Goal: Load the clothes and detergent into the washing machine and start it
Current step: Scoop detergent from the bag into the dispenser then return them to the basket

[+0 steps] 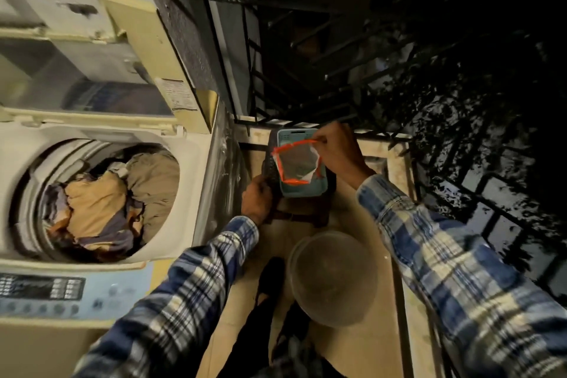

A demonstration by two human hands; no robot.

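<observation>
A top-loading washing machine (190,163) stands at the left with its lid (76,70) raised. Its drum holds a heap of clothes (116,199) in tan, beige and dark blue. To its right, a light blue container (306,190) sits on a small dark stool. My right hand (337,150) pinches the top edge of a clear pouch with an orange rim (296,163) above the container. My left hand (257,199) grips the dark left side of the container. The pouch's contents are too dim to make out.
The machine's control panel (43,288) with several buttons is at the lower left. A round translucent tub (333,278) sits on the tan floor near my legs. A black metal railing (306,70) closes the balcony ahead and to the right, with darkness beyond.
</observation>
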